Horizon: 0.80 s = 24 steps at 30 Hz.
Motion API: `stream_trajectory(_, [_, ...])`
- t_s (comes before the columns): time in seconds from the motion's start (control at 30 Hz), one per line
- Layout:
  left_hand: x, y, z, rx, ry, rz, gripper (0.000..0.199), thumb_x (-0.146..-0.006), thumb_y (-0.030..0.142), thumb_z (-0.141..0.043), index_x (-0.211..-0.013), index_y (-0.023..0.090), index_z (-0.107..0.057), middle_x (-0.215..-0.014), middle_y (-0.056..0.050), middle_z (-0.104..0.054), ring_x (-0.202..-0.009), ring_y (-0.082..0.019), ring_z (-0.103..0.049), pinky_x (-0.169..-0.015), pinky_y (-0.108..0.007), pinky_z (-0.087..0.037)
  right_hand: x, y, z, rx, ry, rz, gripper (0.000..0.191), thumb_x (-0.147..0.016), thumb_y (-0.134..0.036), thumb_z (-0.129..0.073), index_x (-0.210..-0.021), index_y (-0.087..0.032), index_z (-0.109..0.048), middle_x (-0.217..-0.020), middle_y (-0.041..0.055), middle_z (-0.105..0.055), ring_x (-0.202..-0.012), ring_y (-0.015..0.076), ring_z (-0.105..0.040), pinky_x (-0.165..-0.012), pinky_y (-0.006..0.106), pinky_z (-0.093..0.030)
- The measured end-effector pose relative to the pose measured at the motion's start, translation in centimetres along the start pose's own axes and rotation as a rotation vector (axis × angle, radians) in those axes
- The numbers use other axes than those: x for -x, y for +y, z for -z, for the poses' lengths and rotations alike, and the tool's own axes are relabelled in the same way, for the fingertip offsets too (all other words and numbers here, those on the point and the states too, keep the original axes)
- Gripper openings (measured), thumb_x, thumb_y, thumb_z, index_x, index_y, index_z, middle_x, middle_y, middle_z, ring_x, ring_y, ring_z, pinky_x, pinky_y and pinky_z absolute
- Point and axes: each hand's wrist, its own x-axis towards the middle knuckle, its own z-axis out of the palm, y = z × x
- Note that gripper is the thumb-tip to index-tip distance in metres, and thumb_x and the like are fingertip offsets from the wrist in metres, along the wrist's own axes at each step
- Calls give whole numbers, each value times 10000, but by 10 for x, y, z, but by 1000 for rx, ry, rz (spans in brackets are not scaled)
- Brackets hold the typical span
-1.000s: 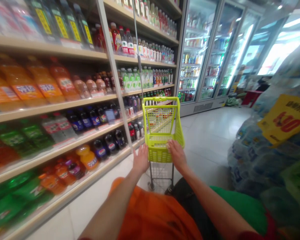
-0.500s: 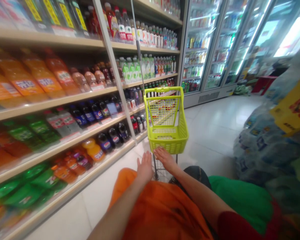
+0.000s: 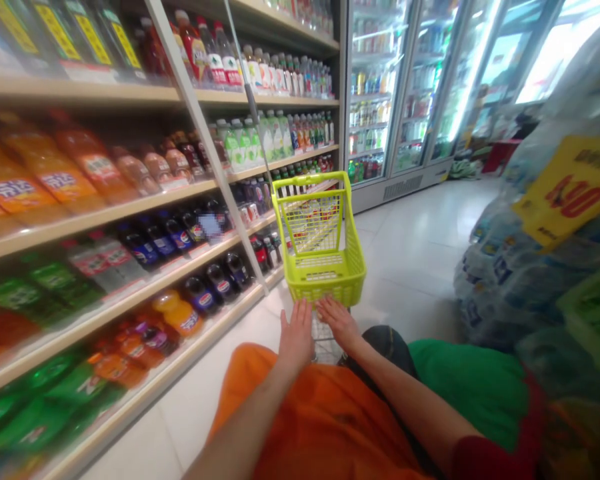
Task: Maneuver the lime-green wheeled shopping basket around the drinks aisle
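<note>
Shopping cart (image 3: 324,288): centre of view, upright on the floor, between shelving and wrapped packs. From left to right: the drink shelving (image 3: 105,217) stands beside the cart. A thin pole (image 3: 251,101) rises at the cart's left side. The left hand (image 3: 297,333) is flat, fingers extended, grasping nothing, at the near end of the basket. The basket appears to be stiff, light plastic; the frame probably rolls easily, so a light, even force should suffice. Preferred hold: the top bar (image 3: 311,179) at the far end; the smooth near rim gives less purchase. The right hand (image 3: 338,323) is likewise spread and empty; fingertip contact cannot be confirmed for either hand. Wrapped bottle packs (image 3: 487,267) stand well apart, at far right.
</note>
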Motion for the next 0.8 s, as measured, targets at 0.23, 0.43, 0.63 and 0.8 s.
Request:
stream_trajectory(0.23, [-9, 13, -2, -12, 60, -91, 748, -709, 111, -399, -1417, 115, -158, -1501, -111, -139, -1383, -238, -91, -1095, -552, -107, -4, 4, 40, -6, 144, -134, 411, -898, -131, -400, -1297, -206, -464, -1321, 82, -489, -1316, 196, -304, -1047, 421, -358])
stream_trajectory(0.43, [-19, 27, 4, -5, 120, -155, 717, -735, 113, -384, -1418, 129, -164, -1498, -102, -156, -1382, -232, -104, -1099, -545, -104, 0, 17, 35, 16, 151, -204, 411, -893, -116, -402, -1285, -213, -477, -1296, 78, -517, -1314, 194, -307, -1047, 434, -364])
stream_trajectory(0.63, [-17, 38, -2, -52, 106, -307, 690, -766, 134, -375, -1420, 140, -158, -1499, -86, -162, -1380, -240, -115, -1095, -558, -118, 29, 18, 34, 19, 175, -230, 418, -892, -116, -405, -1296, -205, -464, -1272, 98, -537, -1291, 206, -352, -997, 429, -428])
stream_trajectory(0.8, [-23, 50, -2, -95, 133, -345, 706, -773, 138, -384, -1427, 144, -119, -1501, -87, -154, -1381, -242, -108, -1098, -558, -104, 7, 36, 60, 51, 300, -294, 436, -893, -120, -393, -1315, -216, -442, -1342, 87, -465, -1310, 219, -313, -1041, 442, -379])
